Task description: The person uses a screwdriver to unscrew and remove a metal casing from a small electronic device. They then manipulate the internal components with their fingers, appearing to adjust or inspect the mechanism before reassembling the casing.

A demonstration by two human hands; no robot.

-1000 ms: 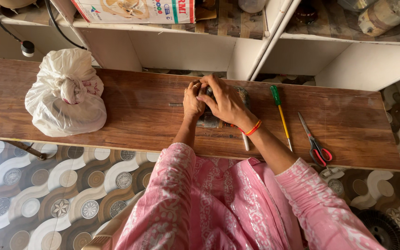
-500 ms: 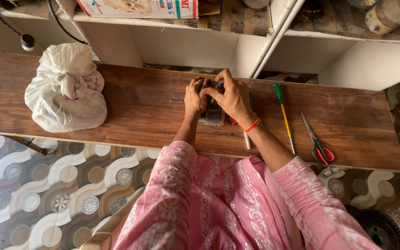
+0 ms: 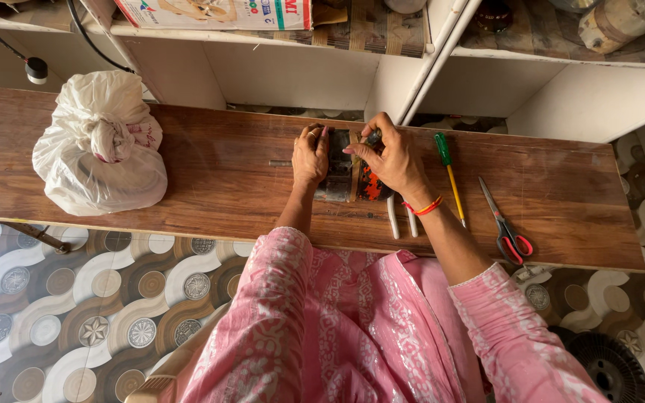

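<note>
Hands: left hand (image 3: 309, 155), right hand (image 3: 391, 157) clasp dark block (image 3: 349, 177), seemingly motor, between them.

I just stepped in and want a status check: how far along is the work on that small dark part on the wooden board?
Tools are laid out: a green-handled screwdriver and red-handled scissors lie unused on the wooden board. In hand: the left hand and right hand both grip the small dark part, its fine detail hidden. Whatever the tools are for looks not yet done. The tied white bag sits untouched.
</note>
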